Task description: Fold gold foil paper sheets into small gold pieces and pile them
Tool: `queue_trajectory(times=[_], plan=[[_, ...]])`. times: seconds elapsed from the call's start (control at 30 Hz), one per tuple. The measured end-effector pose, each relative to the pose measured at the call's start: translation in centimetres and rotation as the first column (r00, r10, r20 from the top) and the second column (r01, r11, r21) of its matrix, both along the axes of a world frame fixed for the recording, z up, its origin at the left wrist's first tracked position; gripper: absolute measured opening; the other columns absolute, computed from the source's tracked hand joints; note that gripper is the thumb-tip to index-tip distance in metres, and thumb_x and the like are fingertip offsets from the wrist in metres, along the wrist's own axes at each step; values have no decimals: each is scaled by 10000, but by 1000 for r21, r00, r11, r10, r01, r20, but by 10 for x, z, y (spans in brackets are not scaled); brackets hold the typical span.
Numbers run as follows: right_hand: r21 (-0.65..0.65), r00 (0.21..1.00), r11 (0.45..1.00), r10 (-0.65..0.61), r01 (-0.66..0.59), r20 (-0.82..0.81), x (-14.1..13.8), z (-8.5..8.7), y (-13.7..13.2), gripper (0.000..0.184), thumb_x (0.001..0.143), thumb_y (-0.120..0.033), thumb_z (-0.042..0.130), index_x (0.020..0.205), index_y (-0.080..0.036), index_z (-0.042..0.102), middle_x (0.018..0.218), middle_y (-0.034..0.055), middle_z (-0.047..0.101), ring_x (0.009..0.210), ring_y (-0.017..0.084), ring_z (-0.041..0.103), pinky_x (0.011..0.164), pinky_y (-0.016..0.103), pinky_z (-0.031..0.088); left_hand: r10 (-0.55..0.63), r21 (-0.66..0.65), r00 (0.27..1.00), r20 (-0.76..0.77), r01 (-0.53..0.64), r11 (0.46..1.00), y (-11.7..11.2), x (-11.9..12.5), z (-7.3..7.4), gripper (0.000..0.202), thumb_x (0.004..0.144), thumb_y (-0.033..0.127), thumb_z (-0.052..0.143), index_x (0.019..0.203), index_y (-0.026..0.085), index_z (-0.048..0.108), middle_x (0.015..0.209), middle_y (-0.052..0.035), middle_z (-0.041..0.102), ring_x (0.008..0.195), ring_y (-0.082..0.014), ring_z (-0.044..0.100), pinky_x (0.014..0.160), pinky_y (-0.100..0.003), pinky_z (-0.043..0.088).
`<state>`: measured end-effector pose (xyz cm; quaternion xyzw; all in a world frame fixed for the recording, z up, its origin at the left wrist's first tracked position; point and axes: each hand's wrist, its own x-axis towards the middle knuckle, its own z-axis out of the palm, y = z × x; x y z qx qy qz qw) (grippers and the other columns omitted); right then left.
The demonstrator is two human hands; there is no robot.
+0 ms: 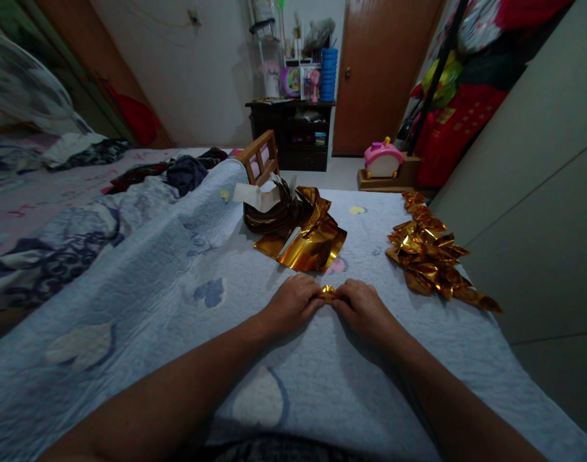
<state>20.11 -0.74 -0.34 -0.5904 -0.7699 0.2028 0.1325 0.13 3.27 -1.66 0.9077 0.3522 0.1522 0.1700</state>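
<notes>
A small piece of gold foil paper (328, 294) is pinched between my two hands, low over the blue quilt. My left hand (296, 298) has its fingers closed on the left end of the piece. On the opposite end, my right hand (363, 305) is closed in the same way. The fingers cover most of the foil, so its full shape is hidden. Just beyond my hands lies a loose stack of gold foil sheets (312, 247), with a dark brown bundle of papers (278, 215) behind it. To the right sits a pile of folded gold foil pieces (428, 250).
The quilted bed cover (216, 372) spreads beneath everything. Crumpled bedding (81, 250) lies on the left. A wooden bed rail (262, 157) and a dark cabinet (290, 135) stand at the back. A pale cupboard (538, 212) borders the right side, near a pink toy (383, 157).
</notes>
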Motion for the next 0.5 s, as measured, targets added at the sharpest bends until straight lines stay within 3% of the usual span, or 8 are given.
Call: queue_trajectory(times=[0.13, 0.3, 0.5], plan=[[-4, 998, 999, -36, 36, 43, -2, 4, -1, 217, 978, -230, 549, 879, -175, 734, 907, 85, 708, 888, 227, 618, 771, 331, 339, 32, -6, 999, -40, -32, 999, -2, 2, 3, 136, 969, 245, 584, 931, 144, 666, 914, -76, 655, 890, -236, 581, 805, -349, 418], [-11, 993, 997, -76, 77, 95, -5, 10, -1, 259, 993, -238, 526, 854, -169, 734, 917, 96, 732, 887, 226, 640, 760, 328, 335, 125, -79, 992, 17, -123, 989, -3, 3, 4, 126, 945, 277, 639, 895, 162, 646, 841, -38, 654, 818, -213, 586, 749, -322, 402], [2, 974, 990, -140, 141, 177, -9, 14, -2, 223, 983, -244, 555, 849, -170, 716, 918, 97, 745, 873, 227, 650, 728, 322, 313, 186, -72, 982, 13, -185, 980, -4, 5, 4, 97, 937, 232, 629, 866, 170, 654, 828, -38, 662, 826, -216, 599, 759, -327, 405]])
